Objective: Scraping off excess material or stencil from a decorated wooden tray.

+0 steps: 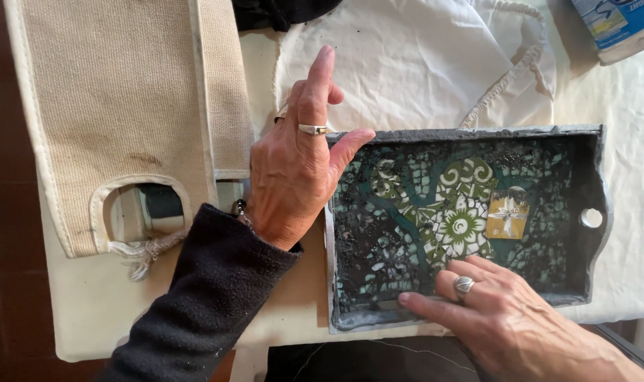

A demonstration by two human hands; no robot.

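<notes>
- While one grey mosaic tray (pixel 596 166) lies on the white cloth (pixel 619 269), two hands meet it — one ring each.
- Left hand (pixel 294 170): released, thumb on the tray's far-left corner.
- Right hand (pixel 509 318): loose, fingertips (pixel 405 299) inside the near wall.
- One canvas bag (pixel 117 106) lies left.

— Where does your tray (pixel 598 173) sit?

— On the cloth-covered table (pixel 626 113), right of centre. Your left hand (pixel 294 170) rests at its left end, thumb touching the far left corner.

— And your right hand (pixel 506 311)?

— Over the tray's near wall, fingers lying on the mosaic floor (pixel 407 219) inside.

— What lies left of you?

— A canvas bag (pixel 117 106), just beside your left hand. A drawstring pouch (pixel 421 56) lies behind the tray, and a package (pixel 619 25) at the far right corner.
</notes>
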